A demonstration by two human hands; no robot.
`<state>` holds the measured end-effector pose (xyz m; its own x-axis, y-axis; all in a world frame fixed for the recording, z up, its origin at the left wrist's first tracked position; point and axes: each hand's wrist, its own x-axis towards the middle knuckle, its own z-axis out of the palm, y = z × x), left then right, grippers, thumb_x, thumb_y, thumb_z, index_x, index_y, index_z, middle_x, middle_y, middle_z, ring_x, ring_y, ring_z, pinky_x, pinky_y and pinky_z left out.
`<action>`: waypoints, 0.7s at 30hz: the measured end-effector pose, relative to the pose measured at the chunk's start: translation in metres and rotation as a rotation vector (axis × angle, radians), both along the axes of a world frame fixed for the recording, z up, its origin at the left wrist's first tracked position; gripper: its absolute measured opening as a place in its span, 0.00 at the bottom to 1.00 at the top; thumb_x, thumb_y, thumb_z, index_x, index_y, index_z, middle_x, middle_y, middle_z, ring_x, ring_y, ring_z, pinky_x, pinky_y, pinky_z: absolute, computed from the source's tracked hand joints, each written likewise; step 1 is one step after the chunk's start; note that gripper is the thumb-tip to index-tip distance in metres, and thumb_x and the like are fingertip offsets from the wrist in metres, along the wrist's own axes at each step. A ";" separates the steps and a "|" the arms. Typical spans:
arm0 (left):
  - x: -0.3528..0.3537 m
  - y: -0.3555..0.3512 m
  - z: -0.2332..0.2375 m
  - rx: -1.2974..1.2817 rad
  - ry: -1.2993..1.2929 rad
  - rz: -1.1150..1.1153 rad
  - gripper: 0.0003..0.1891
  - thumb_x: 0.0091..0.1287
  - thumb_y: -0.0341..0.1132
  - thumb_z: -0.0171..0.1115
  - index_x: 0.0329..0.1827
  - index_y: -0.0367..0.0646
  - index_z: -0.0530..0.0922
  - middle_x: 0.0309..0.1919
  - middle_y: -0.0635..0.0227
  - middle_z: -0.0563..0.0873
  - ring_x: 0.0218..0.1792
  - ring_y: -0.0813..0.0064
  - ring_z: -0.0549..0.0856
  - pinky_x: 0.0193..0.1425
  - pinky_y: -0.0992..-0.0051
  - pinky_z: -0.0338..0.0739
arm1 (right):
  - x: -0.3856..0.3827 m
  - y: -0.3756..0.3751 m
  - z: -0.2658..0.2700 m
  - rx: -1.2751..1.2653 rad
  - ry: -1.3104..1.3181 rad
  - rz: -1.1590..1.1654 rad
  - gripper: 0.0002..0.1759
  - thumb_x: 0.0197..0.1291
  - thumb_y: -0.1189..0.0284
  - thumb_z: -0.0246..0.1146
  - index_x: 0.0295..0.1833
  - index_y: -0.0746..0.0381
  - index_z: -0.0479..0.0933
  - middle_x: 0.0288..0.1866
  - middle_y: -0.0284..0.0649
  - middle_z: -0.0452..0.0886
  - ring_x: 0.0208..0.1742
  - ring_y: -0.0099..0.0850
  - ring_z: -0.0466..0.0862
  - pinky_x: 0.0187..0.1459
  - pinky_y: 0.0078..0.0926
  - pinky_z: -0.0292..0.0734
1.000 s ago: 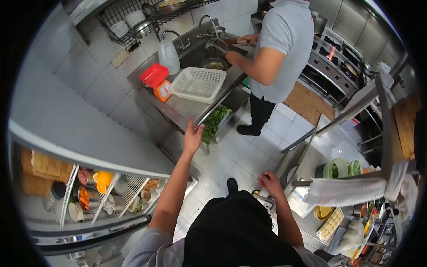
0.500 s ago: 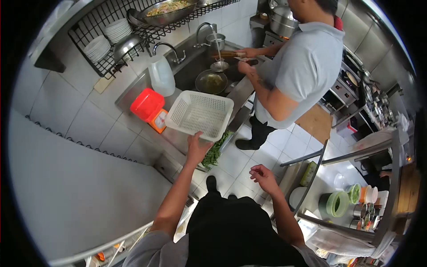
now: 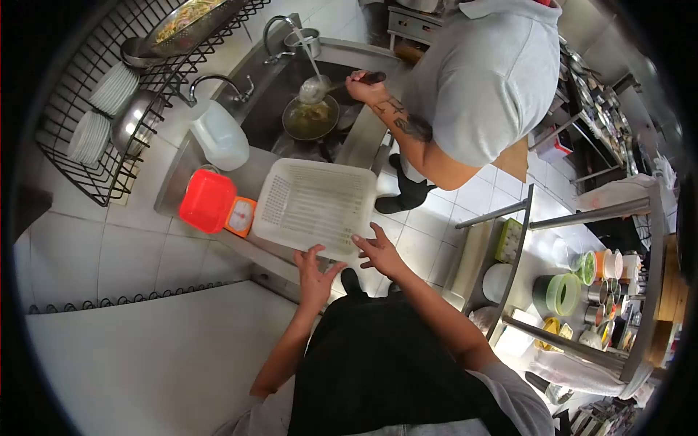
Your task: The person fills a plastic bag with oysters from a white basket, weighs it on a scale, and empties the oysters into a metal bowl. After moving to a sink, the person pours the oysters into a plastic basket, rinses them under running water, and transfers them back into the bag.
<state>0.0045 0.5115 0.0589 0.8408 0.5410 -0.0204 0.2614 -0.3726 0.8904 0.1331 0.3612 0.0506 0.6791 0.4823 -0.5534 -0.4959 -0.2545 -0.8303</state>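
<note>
A white perforated basket (image 3: 314, 207) rests on the steel counter beside the sink, with no contents visible in it. My left hand (image 3: 314, 275) is at the basket's near edge, thumb and fingers apart, holding nothing. Near the basket's near right corner is my right hand (image 3: 379, 254), its fingers spread and also holding nothing. Whether either hand touches the rim cannot be made out. Left of the basket stands an orange scale (image 3: 239, 216) with a red bowl (image 3: 208, 201) at it. A white translucent jug (image 3: 218, 136) is behind them.
A co-worker (image 3: 483, 87) stands at the sink (image 3: 273, 91), holding a ladle under running water above a pan (image 3: 310, 118). A wire rack (image 3: 69, 163) with plates hangs at the left. At the right is a metal shelf (image 3: 502, 280) with containers.
My right hand has come up to the basket. My left hand has let go of or loosened from its rim. The leafy greens near the basket are no longer visible. The view has shifted.
</note>
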 end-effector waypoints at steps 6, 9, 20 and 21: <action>-0.005 -0.013 0.003 0.158 -0.008 -0.108 0.33 0.56 0.34 0.79 0.63 0.41 0.71 0.61 0.54 0.64 0.58 0.58 0.76 0.60 0.62 0.76 | -0.002 -0.004 -0.009 0.091 -0.004 -0.033 0.40 0.61 0.65 0.66 0.71 0.70 0.54 0.58 0.56 0.78 0.49 0.45 0.87 0.31 0.36 0.90; -0.007 -0.012 0.005 0.010 -0.067 -0.036 0.30 0.63 0.33 0.72 0.67 0.41 0.69 0.67 0.52 0.63 0.59 0.59 0.76 0.59 0.64 0.75 | -0.001 -0.008 -0.016 0.167 0.062 -0.052 0.37 0.61 0.71 0.63 0.71 0.68 0.53 0.57 0.54 0.77 0.48 0.45 0.87 0.33 0.37 0.90; -0.014 0.060 -0.020 -0.015 -0.346 0.443 0.19 0.77 0.38 0.55 0.66 0.40 0.70 0.58 0.60 0.70 0.45 0.73 0.75 0.46 0.73 0.77 | -0.007 -0.016 0.004 0.158 0.091 -0.114 0.31 0.64 0.73 0.60 0.69 0.69 0.59 0.61 0.52 0.74 0.56 0.49 0.82 0.46 0.50 0.89; -0.013 0.063 -0.018 -0.020 -0.349 0.443 0.19 0.77 0.38 0.55 0.66 0.40 0.70 0.58 0.60 0.70 0.45 0.73 0.75 0.46 0.73 0.77 | -0.007 -0.023 0.003 0.154 0.086 -0.114 0.31 0.64 0.73 0.60 0.69 0.69 0.59 0.61 0.52 0.74 0.56 0.49 0.82 0.46 0.50 0.89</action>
<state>-0.0086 0.5748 0.0410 0.4918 0.8463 0.2047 0.0775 -0.2767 0.9578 0.1261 0.3384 0.0535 0.6876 0.4880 -0.5377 -0.5851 -0.0661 -0.8082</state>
